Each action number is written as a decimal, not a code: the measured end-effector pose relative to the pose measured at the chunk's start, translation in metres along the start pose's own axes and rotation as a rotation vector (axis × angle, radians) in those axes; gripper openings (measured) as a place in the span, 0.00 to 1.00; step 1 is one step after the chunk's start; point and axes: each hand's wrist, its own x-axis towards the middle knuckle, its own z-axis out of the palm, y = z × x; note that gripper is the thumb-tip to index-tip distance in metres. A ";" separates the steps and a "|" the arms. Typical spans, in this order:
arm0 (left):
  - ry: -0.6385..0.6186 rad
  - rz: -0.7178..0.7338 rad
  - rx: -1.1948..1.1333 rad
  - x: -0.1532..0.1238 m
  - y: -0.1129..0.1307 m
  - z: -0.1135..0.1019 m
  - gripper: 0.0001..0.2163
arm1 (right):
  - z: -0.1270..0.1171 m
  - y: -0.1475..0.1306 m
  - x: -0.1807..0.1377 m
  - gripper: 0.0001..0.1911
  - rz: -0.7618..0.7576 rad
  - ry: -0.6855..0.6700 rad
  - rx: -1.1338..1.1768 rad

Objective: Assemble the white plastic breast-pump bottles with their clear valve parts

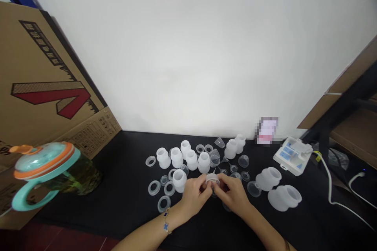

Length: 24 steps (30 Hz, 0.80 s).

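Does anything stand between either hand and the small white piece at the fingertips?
Nothing visible does: the left hand and right hand both hold the white piece. A white bottle stands beside the left hand, not in between.

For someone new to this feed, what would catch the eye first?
Probably the jug with the turquoise-and-orange lid at far left, before a big cardboard box printed in red. Next, at the lower middle, the left hand and right hand pinching a white part, with white bottles spread around on the black table.
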 end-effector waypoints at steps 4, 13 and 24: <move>-0.004 0.010 0.005 0.000 0.000 0.000 0.12 | 0.001 0.001 0.000 0.13 -0.014 0.009 -0.015; -0.010 -0.004 -0.004 0.001 0.002 -0.001 0.12 | 0.003 0.005 -0.001 0.13 -0.019 0.013 -0.043; -0.018 0.004 0.015 -0.001 0.001 0.000 0.11 | -0.001 -0.003 0.000 0.11 -0.008 -0.010 -0.038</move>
